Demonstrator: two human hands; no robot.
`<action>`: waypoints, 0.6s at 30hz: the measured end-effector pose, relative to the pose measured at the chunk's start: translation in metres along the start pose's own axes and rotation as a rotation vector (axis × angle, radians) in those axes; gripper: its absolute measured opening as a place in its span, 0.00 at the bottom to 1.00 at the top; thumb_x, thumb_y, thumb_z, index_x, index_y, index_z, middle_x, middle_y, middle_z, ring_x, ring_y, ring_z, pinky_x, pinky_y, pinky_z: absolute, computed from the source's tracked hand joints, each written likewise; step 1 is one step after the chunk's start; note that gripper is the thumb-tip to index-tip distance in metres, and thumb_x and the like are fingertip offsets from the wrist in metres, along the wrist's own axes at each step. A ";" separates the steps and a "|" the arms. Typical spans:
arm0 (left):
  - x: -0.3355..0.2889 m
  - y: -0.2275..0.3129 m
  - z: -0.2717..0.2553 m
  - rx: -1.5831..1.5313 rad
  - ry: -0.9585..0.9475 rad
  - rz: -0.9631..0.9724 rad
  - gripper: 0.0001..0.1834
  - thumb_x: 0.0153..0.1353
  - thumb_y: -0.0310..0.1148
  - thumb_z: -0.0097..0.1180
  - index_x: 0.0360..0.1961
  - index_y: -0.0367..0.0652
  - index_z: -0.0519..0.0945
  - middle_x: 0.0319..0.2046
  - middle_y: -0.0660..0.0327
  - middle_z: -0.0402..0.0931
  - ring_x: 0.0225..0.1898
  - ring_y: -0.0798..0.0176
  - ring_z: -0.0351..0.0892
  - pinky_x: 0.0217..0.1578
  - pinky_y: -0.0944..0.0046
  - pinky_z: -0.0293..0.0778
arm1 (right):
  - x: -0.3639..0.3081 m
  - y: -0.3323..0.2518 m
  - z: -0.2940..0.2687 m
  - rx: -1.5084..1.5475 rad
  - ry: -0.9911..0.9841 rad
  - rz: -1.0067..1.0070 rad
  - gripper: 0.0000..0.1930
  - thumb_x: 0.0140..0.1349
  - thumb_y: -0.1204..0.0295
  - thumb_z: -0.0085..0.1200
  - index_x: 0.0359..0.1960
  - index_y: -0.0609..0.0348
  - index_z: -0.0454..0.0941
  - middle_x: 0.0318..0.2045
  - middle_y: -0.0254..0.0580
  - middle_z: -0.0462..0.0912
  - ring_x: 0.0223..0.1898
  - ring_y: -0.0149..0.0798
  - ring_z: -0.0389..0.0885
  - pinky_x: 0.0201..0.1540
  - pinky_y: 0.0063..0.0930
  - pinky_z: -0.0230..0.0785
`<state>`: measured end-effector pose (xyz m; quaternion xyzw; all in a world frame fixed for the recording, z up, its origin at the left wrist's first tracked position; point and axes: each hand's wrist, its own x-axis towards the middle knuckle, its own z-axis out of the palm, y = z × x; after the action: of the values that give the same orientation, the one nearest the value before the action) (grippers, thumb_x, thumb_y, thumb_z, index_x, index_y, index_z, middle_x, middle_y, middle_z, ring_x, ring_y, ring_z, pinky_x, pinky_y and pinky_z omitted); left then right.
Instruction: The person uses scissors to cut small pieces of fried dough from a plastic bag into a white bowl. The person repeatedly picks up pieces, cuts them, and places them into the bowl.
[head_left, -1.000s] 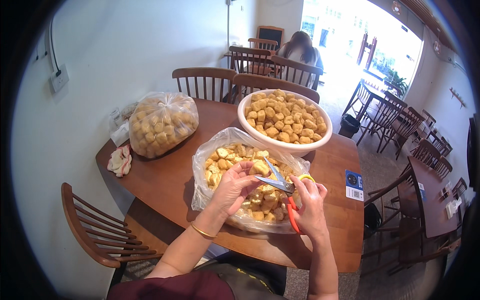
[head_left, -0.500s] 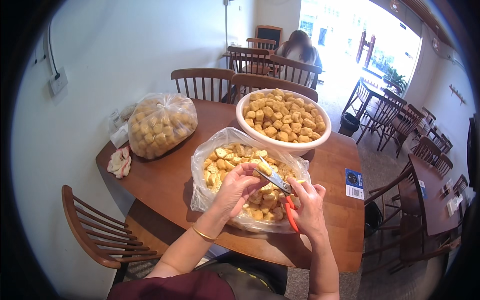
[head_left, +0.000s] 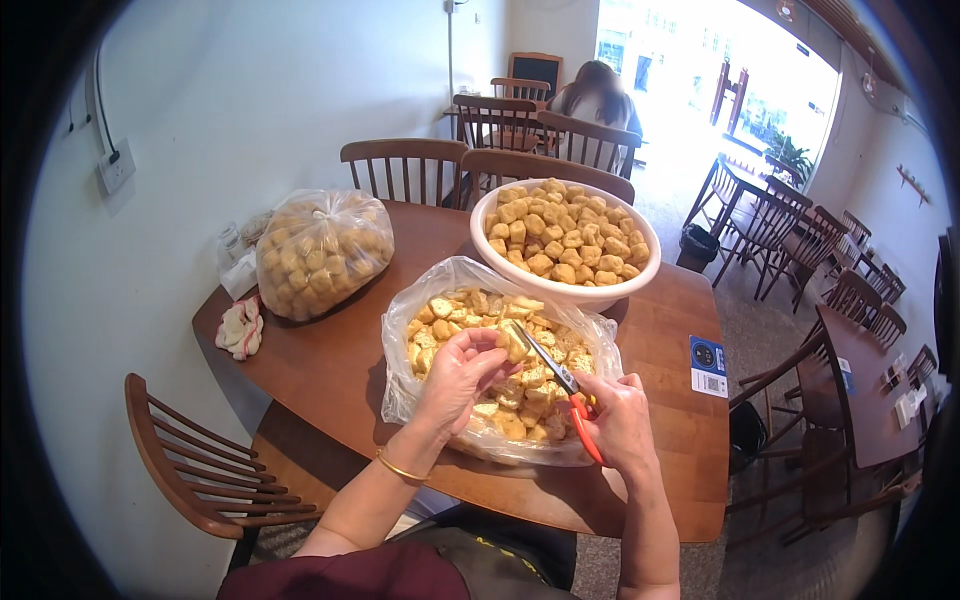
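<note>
My left hand (head_left: 462, 375) pinches a golden fried tofu puff (head_left: 513, 345) between thumb and fingers. My right hand (head_left: 618, 418) is closed round the red handles of a pair of scissors (head_left: 550, 362). The blades look nearly together and point up and left, their tips beside the puff. Beneath both hands lies an open clear plastic bag (head_left: 398, 385) full of cut tofu puffs (head_left: 480, 305) with pale insides showing. Just beyond it, a round white basin (head_left: 652, 262) is heaped with whole puffs (head_left: 565, 228).
A tied plastic bag of puffs (head_left: 322, 255) stands on the wooden table (head_left: 665, 450) at the left, near a white cloth glove (head_left: 240, 328). A blue-and-white card (head_left: 708, 367) lies at the right edge. Wooden chairs (head_left: 195, 470) surround the table. A person (head_left: 597, 100) sits at the back.
The scissor blades have closed and swung more upright. My left hand has moved slightly left and down with the puff, off the blades.
</note>
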<state>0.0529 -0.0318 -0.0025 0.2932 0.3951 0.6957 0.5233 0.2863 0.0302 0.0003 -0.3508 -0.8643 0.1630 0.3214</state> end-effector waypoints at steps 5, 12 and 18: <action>-0.003 0.006 0.008 -0.068 0.035 0.102 0.11 0.69 0.20 0.57 0.51 0.37 0.74 0.45 0.56 0.81 0.44 0.64 0.85 0.49 0.67 0.85 | 0.003 -0.006 -0.005 -0.080 0.130 -0.094 0.28 0.53 0.71 0.67 0.59 0.54 0.79 0.40 0.44 0.83 0.45 0.46 0.82 0.58 0.44 0.60; -0.006 0.003 0.012 -0.050 -0.008 0.111 0.12 0.68 0.18 0.56 0.51 0.37 0.73 0.47 0.56 0.80 0.47 0.64 0.84 0.52 0.67 0.84 | 0.002 0.000 0.000 -0.090 0.086 -0.084 0.31 0.54 0.74 0.66 0.63 0.58 0.75 0.49 0.49 0.79 0.56 0.49 0.76 0.64 0.48 0.55; -0.004 -0.007 0.016 -0.023 -0.017 0.116 0.16 0.67 0.17 0.55 0.55 0.37 0.73 0.45 0.58 0.80 0.44 0.68 0.84 0.51 0.65 0.85 | 0.002 -0.006 -0.002 -0.087 0.054 -0.058 0.31 0.53 0.77 0.65 0.63 0.57 0.75 0.51 0.48 0.79 0.57 0.49 0.76 0.66 0.45 0.55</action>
<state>0.0704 -0.0312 -0.0006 0.3155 0.3647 0.7269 0.4889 0.2837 0.0275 0.0059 -0.3435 -0.8713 0.1064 0.3338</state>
